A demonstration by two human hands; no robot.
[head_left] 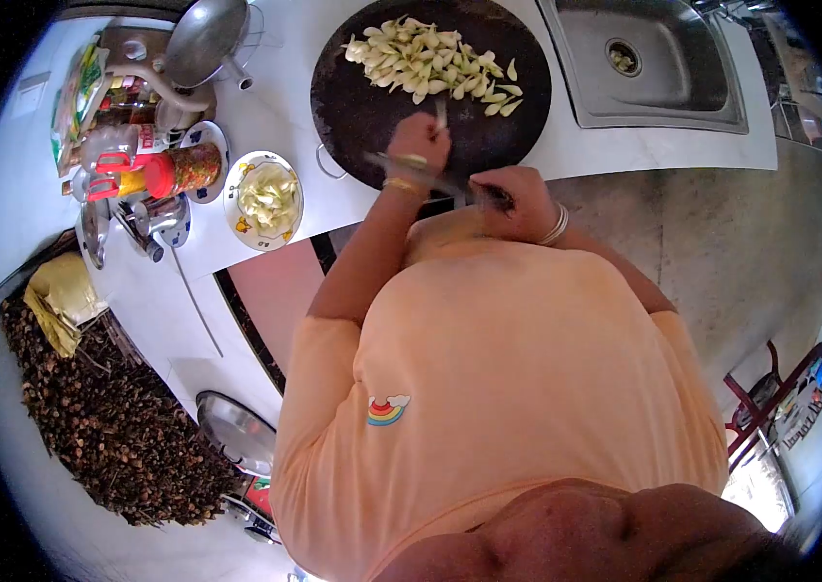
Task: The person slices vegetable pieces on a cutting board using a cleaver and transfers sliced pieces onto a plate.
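Observation:
A dark round board (362,126) bears a heap of pale, peeled-looking pieces (421,58) on its far half. Over its near edge, my left hand (421,141) is closed, with a small pale piece sticking up from the fingers. My right hand (518,202) is wrapped round the dark handle of a knife. The knife's blade (411,175) points left, across my left wrist in this view, and is blurred. To the left, a patterned plate (287,235) holds pale pieces (268,197).
A steel sink (658,97) lies at the right. On the left counter are a wok (205,41), a red-lidded jar (161,175), bottles and a ladle. A metal basin (236,432) and a brown pile (110,427) are lower left.

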